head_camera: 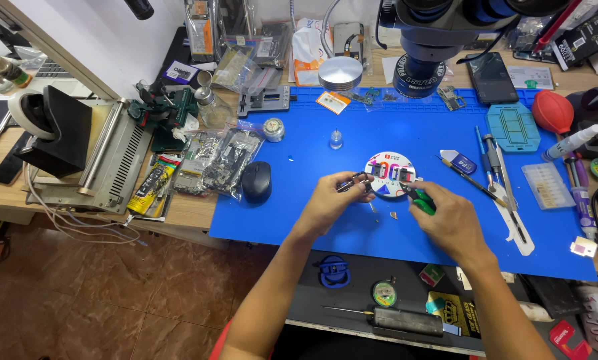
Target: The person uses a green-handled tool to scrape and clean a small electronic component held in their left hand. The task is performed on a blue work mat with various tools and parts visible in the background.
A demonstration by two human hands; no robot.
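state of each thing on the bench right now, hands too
left hand: gripping metal tweezers, tips at the round disc
right hand: closed on green-handled tool
round disc: flat on the blue mat, small parts on top
black mouse: resting on mat edge, untouched
dark phone: lying flat, screen off
red air blower: lying on its side

Tweezers (352, 181): thin, metallic, held near-level, tips aimed at the round disc.
Green-handled cutters (420, 199): gripped, dark nose pointed at the disc's edge.
Round disc (390, 175): white, printed, laid flat on the blue mat (small dark parts seated on top).
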